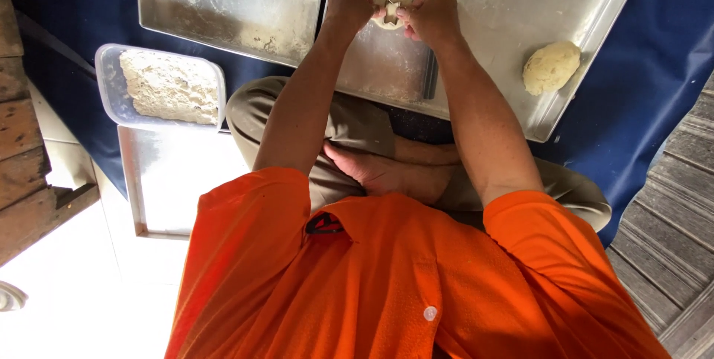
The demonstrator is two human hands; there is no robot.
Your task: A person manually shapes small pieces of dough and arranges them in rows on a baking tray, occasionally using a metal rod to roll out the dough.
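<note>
At about nine o'clock a clear plastic container (111,80) with crumbly dough inside was seen, and below it a bare metal tray (130,180). At eleven o'clock a floured baking tray (223,2) was laid on the blue cloth (654,54). At twelve o'clock a small flat dough piece (390,14) was held over the middle tray (379,69): the left hand (349,3) was closed on its left edge, the right hand (430,15) was pinched on its right edge. At two o'clock a dough ball (551,67) was resting on the right tray (506,17), well apart from the hands.
</note>
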